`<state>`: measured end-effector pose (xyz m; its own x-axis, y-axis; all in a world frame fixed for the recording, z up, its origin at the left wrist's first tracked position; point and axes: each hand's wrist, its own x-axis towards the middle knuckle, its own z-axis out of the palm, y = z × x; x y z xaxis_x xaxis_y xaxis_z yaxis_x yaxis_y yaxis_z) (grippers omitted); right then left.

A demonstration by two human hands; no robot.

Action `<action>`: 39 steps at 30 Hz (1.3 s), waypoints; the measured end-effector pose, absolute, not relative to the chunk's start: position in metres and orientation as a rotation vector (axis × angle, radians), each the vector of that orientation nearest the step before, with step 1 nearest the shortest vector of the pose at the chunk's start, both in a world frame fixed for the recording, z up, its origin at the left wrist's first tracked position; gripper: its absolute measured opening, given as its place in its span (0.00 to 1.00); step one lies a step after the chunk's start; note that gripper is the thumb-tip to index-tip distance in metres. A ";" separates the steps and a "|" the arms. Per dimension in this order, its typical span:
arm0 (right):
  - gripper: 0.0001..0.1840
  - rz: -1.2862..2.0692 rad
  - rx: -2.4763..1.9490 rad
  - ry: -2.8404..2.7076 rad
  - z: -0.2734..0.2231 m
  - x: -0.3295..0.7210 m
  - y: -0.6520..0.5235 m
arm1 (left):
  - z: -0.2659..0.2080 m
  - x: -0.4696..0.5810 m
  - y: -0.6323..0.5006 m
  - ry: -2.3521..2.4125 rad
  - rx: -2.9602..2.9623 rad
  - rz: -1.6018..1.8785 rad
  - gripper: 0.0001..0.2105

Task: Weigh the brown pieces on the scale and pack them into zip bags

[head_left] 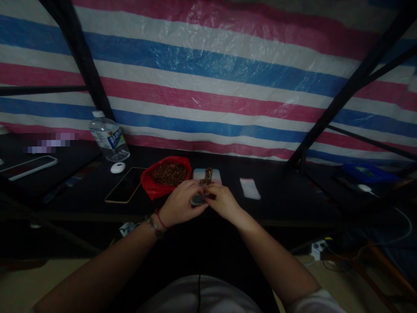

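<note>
The left hand (183, 201) and right hand (224, 201) are held fingertip to fingertip, though what is gripped cannot be told, and the small jar (209, 175) just beyond at twelve o'clock, or the red bag (151, 189) at ten, could be tipped if brushed by a knuckle.

Your left hand (182, 202) and right hand (224, 200) are close together. Beside them, a red bag (150, 190) holds brown bits (171, 174)
</note>
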<state>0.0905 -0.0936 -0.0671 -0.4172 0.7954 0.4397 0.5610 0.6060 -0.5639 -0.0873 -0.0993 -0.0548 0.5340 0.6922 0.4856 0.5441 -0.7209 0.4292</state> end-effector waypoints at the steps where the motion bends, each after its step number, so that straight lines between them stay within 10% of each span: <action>1: 0.12 0.476 -1.073 -2.102 -0.066 0.090 -0.094 | -0.053 -0.089 -0.098 1.037 2.608 0.977 0.19; 4: 0.14 0.571 -1.093 -2.053 -0.064 0.087 -0.097 | -0.052 -0.094 -0.093 1.003 2.692 0.881 0.32; 19: 0.10 0.470 -1.230 -1.758 -0.088 0.105 -0.061 | -0.066 -0.105 -0.078 1.173 2.531 0.868 0.25; 26: 0.41 0.446 -1.388 -1.769 -0.114 0.123 0.004 | -0.081 -0.103 -0.072 1.251 2.473 0.874 0.26; 39: 0.26 0.627 -1.207 -1.613 -0.096 0.110 -0.017 | -0.098 -0.101 -0.065 1.358 2.398 0.995 0.24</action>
<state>0.1099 -0.0168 -0.0958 -0.0185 0.9169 0.3986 0.4071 0.3710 -0.8346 -0.1012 -0.0654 -0.0977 0.3472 0.8217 0.4520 0.6788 -0.5528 0.4835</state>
